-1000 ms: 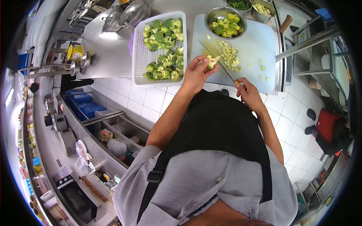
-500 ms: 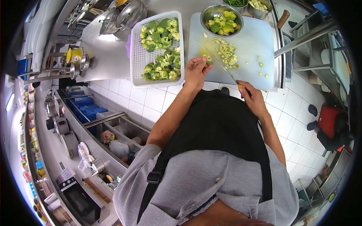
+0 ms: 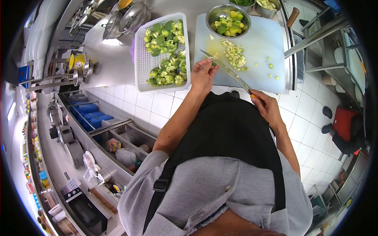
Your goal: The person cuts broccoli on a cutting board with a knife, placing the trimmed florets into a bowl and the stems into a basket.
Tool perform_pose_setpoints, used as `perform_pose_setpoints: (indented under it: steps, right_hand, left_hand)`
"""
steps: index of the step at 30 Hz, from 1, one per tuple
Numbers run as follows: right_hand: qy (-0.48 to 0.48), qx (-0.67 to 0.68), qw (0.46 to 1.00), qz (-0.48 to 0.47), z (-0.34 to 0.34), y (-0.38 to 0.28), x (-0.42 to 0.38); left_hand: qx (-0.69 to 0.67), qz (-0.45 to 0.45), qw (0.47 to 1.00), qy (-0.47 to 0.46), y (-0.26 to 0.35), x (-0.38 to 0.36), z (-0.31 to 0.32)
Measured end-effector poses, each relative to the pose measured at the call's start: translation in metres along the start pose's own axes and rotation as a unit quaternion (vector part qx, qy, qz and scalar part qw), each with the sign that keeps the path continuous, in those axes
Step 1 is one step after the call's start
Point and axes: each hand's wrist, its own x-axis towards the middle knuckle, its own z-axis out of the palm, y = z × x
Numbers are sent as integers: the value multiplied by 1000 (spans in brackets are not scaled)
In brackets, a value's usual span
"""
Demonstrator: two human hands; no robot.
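Observation:
My right hand (image 3: 267, 108) is wrapped around the orange-yellow handle of a long knife (image 3: 227, 70), whose blade points up and left over the white cutting board (image 3: 271, 43). At the board's near left edge, my left hand (image 3: 202, 78) pinches a small broccoli floret (image 3: 214, 62), partly hidden by the fingers and the blade. Chopped pale-green stem pieces (image 3: 235, 56) lie in a heap just beyond the knife. A steel bowl (image 3: 208, 28) of florets stands at the board's far edge. Left of my hands, a white perforated basket (image 3: 139, 67) carries two groups of broccoli florets.
Bowls of cut green vegetables (image 3: 241, 2) and pale cubes (image 3: 267, 4) stand behind the board. A wooden handle (image 3: 293, 17) juts out at the counter's right edge. Steel strainers (image 3: 134, 17) sit far left. A person in dark shoes (image 3: 327, 112) is at the right.
The knife blade has turned and risen, its tip now beyond my left fingertips with more of the flat showing. My right hand has shifted slightly down and right. The left hand keeps its pinch.

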Motion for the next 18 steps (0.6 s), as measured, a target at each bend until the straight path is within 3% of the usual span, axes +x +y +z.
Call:
perform_pose_setpoints:
  steps: [7, 11, 13, 18]
  right_hand:
    - [19, -42, 998, -40, 11, 10, 15]
    - [11, 20, 999, 33, 15, 4, 30]
    - [5, 75, 993, 93, 13, -4, 33]
    - [-12, 57, 995, 82, 10, 3, 27]
  left_hand:
    - [50, 8, 999, -4, -7, -10, 5]
    - [104, -9, 993, -58, -8, -31, 13]
    - [241, 77, 963, -95, -10, -31, 6]
    - [458, 303, 828, -119, -16, -22, -14]
